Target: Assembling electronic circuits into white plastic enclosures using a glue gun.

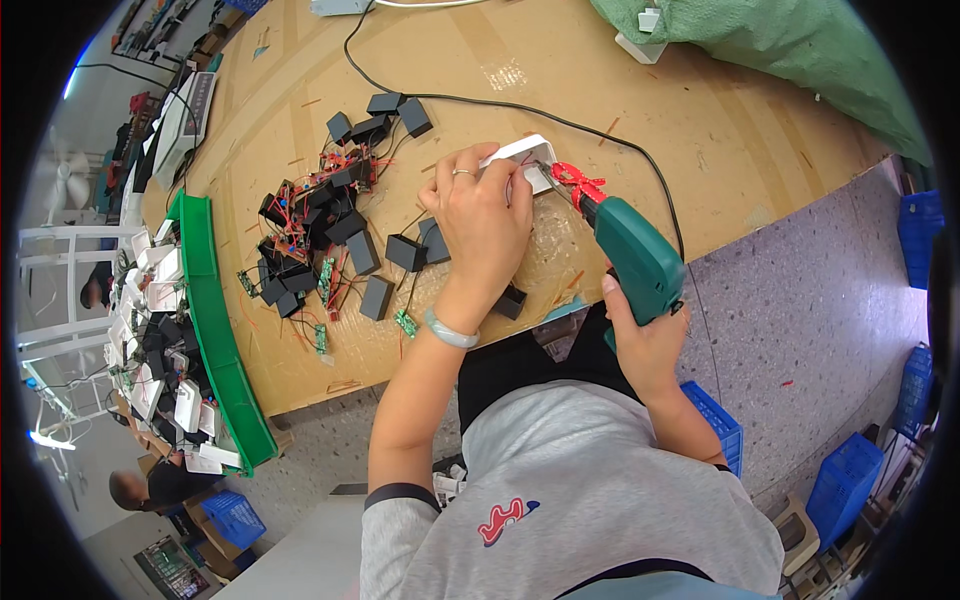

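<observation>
My left hand [480,215] is closed on a white plastic housing [530,152], a shallow open shell, pressing it near the tabletop. Its fingertips reach into the shell, and what they touch inside is hidden. In my right hand [648,340] is a green pistol-shaped tool [640,255], the fingers wrapped round its handle. Red wire is tied round the tool's dark front end. Its thin tip meets the shell's open side, close to my left fingers; I cannot tell whether it touches. Left of my left hand lie black boxes [318,215] with red wires and small green circuit boards [326,280].
A black cord [560,118] crosses the brown table [480,60] to the tool. A green-walled bin [215,330] of white and black parts stands at the left. Green cloth [770,60] covers the far right corner. Blue crates [845,485] stand on the floor; a person [165,485] is at lower left.
</observation>
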Available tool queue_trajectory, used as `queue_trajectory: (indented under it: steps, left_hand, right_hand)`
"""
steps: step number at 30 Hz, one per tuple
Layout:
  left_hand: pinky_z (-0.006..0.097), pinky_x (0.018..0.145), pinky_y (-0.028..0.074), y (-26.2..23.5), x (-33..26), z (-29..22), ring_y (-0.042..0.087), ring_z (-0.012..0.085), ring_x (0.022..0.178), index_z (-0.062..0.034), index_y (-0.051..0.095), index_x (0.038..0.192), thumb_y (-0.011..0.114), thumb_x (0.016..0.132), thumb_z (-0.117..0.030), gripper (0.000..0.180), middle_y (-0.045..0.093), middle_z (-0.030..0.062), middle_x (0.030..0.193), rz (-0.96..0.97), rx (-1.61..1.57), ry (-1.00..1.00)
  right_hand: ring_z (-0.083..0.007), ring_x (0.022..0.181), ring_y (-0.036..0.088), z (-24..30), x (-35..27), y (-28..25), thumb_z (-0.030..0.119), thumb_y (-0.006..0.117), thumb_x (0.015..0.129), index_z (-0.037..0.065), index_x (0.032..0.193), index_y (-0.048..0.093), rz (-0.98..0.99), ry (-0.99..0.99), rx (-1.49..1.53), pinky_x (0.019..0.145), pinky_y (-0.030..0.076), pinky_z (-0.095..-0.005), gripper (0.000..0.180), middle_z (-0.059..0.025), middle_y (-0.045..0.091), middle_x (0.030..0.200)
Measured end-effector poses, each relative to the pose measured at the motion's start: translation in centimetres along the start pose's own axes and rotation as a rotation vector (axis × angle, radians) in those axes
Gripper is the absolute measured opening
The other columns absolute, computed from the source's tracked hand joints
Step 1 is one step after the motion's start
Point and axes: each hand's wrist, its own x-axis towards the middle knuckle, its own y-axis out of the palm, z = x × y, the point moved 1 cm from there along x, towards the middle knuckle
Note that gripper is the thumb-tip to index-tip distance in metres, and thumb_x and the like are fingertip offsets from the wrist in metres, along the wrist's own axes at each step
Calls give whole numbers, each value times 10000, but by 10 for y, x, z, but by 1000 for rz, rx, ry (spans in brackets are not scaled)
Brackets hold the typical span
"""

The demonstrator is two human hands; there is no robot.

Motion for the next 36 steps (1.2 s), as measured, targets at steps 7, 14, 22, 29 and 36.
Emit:
queue_trajectory:
  steps: [7,14,22,29,36]
  left_hand:
    - [433,892,357,1,0,1,577,258,1104,-119,749,882,751,827,-158,67,690,25,1116,2,55,4]
    - [433,886,354,2,-1,1,576,258,1100,-122,750,881,748,827,-160,66,691,18,1117,-4,59,-5]
    - [438,887,351,2,-1,2,576,262,1098,-118,752,878,743,833,-168,68,692,23,1115,0,62,-10]
    - [440,896,331,2,0,-1,579,270,1067,-70,742,856,726,805,-114,69,690,56,1093,-16,30,-10]
    - [437,880,341,2,0,1,576,257,1095,-117,750,878,739,834,-164,65,691,19,1111,3,59,-13]
  right_hand:
    - [-66,681,612,3,2,1,82,730,921,-22,1074,706,10,20,-16,609,493,-247,186,-31,718,894]
    - [-77,629,617,8,1,2,105,741,922,-27,979,710,-2,-3,-64,562,486,-258,148,-32,697,798]
    - [-83,635,622,6,2,4,110,739,921,-39,976,707,-26,-10,-19,574,499,-267,163,-40,703,793]
    - [-78,676,623,5,3,3,93,727,924,-37,1031,705,8,-22,-64,586,498,-260,170,-39,714,862]
    - [-61,673,598,4,2,-3,74,705,933,-23,1111,691,20,15,4,590,492,-241,204,-47,720,967]
